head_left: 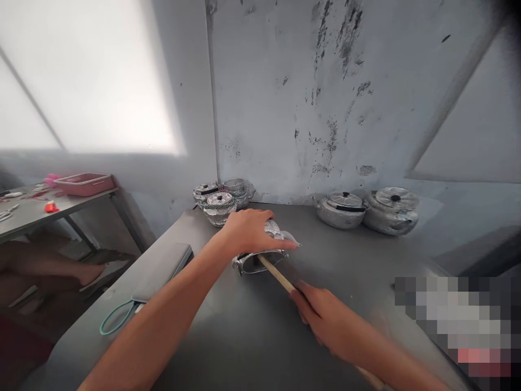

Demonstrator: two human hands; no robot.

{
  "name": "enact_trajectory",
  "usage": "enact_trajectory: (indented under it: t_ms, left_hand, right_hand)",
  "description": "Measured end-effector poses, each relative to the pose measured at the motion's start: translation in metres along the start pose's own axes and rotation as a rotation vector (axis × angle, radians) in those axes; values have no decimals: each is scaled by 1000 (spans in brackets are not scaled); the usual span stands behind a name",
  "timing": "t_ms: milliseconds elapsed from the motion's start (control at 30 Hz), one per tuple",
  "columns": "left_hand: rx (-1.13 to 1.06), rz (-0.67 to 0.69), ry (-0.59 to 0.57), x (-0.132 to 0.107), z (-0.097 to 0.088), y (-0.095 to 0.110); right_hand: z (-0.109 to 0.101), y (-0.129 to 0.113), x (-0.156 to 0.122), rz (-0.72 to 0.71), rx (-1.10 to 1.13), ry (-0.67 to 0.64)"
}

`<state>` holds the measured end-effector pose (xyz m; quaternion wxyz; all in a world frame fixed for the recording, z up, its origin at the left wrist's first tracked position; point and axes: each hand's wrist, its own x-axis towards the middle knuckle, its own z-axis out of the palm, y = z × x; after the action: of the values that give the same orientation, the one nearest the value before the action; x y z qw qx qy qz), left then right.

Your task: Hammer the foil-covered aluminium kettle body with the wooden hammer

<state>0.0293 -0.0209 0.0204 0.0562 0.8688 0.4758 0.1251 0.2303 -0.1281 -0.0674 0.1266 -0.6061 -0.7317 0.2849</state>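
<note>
My left hand [248, 232] lies over a small shiny metal pot [260, 259] on the grey table [228, 331], fingers curled down on its crinkled top, holding it. My right hand [321, 315] is closed round a long wooden stick [277, 274]. The far end of the stick reaches into the pot's open side under my left hand. The stick's near end runs under my right forearm towards the bottom edge.
Several small lidded metal pots [220, 206] stand at the table's back left corner, two larger lidded pots [342, 209] at the back right. A flat grey slab [163, 271] with a green cord [116, 317] lies left. A pink tray [85, 183] sits on a side table.
</note>
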Motion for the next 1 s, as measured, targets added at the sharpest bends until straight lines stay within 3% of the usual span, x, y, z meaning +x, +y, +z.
enact_trajectory:
  t_ms: [233,367,567,667,833,1000]
  left_hand:
    - [-124,204,-117,2,-2,-9]
    - [-161,217,-127,6,5,-5]
    - [-146,197,-91,1,6,1]
    - [-130,242,-151,-5,4,3]
    - [-66,259,-163,-3,6,4]
    - [-95,268,-119,6,10,-2]
  right_hand:
    - [11,-4,0,186,317,-111]
    - [13,-1,1,221,317,-108]
    - [14,-3,-2,155,333,-44]
    - [16,-4,-2,148,347,-16]
    - [19,-11,-1,224,414,-91]
    - [10,-25,2,347,696,-193]
